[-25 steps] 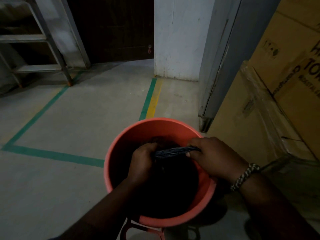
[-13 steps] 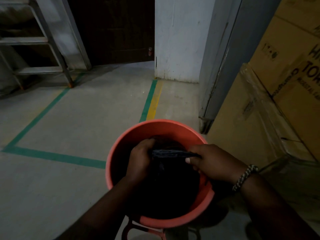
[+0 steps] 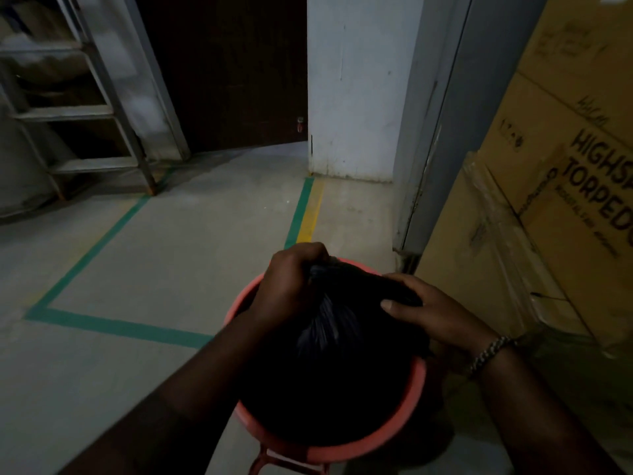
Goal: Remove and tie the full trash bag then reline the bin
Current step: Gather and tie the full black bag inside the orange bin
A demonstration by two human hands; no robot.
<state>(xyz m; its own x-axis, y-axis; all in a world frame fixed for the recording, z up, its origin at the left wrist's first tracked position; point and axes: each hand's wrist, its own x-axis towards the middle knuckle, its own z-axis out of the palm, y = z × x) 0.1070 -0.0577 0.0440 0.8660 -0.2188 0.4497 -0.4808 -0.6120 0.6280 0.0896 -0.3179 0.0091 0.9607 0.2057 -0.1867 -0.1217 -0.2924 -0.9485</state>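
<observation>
**Q:** Presently, where is the trash bag (image 3: 329,337) located, and how is it held?

**A:** It is seated inside the bin (image 3: 342,448), with its gathered top raised above the rim. The neck is gripped by the left hand (image 3: 291,289) at the far edge of the rim, fingers curled tight around the bunched film. The right hand (image 3: 435,310) is laid over the bag's top towards the right edge of the rim, fingers pressed together and thumb set below them. A fold of film appears to be pinched between them, though this is not confirmed in the dim light.

**Q:** How is the bag expected to handle?

**A:** The film is judged thin, soft and slippery, since it is creased into fine pleats at the neck. The body is rounded out against the bin wall, so a moderate load is assumed. Its contents cannot be seen, and sharp items cannot be ruled out.

**Q:** Where is hold to be taken?

**A:** The twisted neck is recommended, where the layers are bunched and strongest. Single-layer film at the sides is to be avoided, as stretching or tearing is likely there. If the bag is felt to be heavy, support under its base is advised once the rim is cleared.
</observation>
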